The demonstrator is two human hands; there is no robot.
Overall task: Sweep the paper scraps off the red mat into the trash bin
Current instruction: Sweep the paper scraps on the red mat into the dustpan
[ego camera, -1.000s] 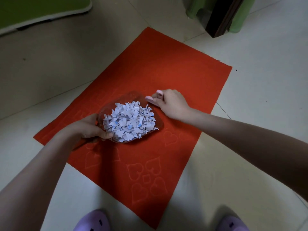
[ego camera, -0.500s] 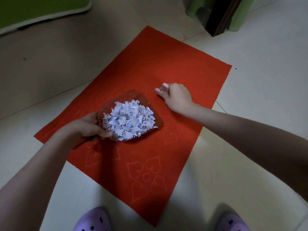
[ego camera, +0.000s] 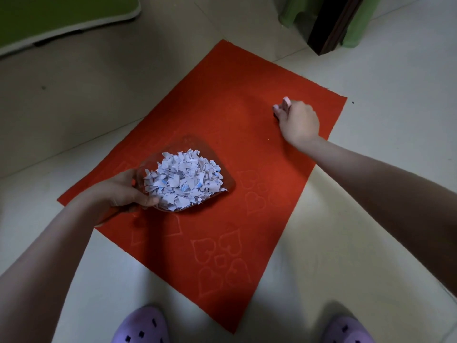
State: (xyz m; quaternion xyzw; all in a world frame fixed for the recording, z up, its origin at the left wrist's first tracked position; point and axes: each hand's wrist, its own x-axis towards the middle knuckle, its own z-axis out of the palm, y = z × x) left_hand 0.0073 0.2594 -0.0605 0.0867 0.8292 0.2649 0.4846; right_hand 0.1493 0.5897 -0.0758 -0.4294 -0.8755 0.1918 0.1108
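Left hand (ego camera: pixel 123 191) grips the clear scoop (ego camera: pixel 228 185) at its rear edge. Paper scraps (ego camera: pixel 183 179) are heaped inside it, over the left half of the red mat (ego camera: pixel 235 95). Right hand (ego camera: pixel 299 122) is near the mat's far right corner, fingers curled. Can't tell if it's pinching anything.

Pale tiled floor (ego camera: pixel 395 82) crossed by thin grout lines, green white-edged board (ego camera: pixel 61 16) seen at far left, green plastic stool (ego camera: pixel 356 28) partly hidden by dark wooden post (ego camera: pixel 331 23), dimly lit, soft shadows cast.
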